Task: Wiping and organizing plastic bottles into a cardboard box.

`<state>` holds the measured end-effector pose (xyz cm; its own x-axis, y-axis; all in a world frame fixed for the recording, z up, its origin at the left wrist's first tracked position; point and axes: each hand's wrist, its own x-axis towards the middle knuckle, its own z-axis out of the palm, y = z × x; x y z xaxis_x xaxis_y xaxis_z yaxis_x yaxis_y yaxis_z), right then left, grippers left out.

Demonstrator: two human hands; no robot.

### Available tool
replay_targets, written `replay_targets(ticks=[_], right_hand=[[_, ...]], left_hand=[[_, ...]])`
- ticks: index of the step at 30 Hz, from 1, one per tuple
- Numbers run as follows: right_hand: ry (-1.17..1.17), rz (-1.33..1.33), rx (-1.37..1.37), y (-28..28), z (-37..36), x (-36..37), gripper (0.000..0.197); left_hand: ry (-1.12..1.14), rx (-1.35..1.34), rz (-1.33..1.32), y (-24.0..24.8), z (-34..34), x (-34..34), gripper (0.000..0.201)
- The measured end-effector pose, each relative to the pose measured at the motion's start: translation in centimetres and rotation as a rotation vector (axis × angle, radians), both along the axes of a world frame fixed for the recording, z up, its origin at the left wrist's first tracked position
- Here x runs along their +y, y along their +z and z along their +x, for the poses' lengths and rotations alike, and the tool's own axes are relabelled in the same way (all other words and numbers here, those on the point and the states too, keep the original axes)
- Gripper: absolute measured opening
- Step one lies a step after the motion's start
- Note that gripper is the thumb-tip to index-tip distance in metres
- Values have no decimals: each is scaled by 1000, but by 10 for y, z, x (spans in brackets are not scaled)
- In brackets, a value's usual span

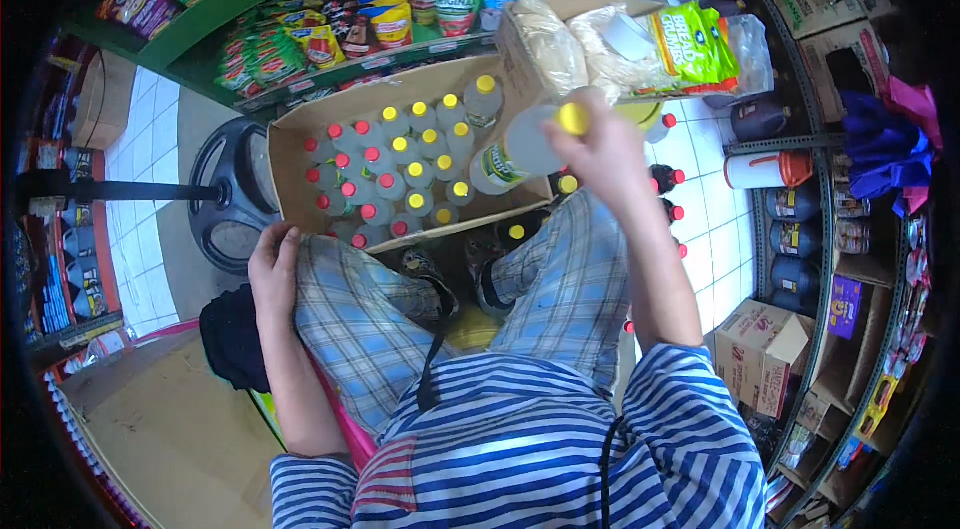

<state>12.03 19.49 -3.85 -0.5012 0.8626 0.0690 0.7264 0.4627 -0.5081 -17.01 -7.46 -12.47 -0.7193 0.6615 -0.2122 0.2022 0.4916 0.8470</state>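
Observation:
My right hand (602, 141) is closed round the cap end of a bottle (520, 151) with a yellow cap and a green-and-yellow label. The bottle is tilted over the right edge of a cardboard box (450, 81). Inside that box, clear bottles stand in rows, with red-capped bottles (343, 161) to the left and yellow-capped bottles (428, 137) to the right. My left hand (275, 257) lies on my left knee beside the box's near left corner, holding nothing, its fingers loosely bent and apart.
Another carton (527, 57) with bagged goods stands at the far right of the box. Packets fill the green shelf (300, 89) beyond. A black wheeled base (225, 191) sits at the left. More red-capped bottles (668, 124) stand at the right, near shelves and a small carton (760, 354).

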Motion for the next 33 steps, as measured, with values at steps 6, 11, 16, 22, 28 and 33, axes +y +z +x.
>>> replay_targets(ticks=[6, 11, 16, 22, 28, 33], right_hand=[[19, -105, -305, -111, -49, 18, 38], [-147, -191, -255, -204, -57, 37, 38], [-243, -167, -211, -234, -73, 28, 38], [-138, -215, -203, -234, -64, 34, 43], [41, -496, -223, -156, -72, 23, 70], [299, -420, 342, -29, -14, -11, 55]], left_hand=[[-12, -99, 28, 9, 5, 4, 24], [-26, -28, -1, 6, 3, 5, 24], [3, 23, -30, 11, 5, 7, 25], [3, 42, -25, 13, 8, 10, 26], [2, -51, 33, 9, 8, 6, 23], [-36, 4, 40, 4, 7, 9, 24]])
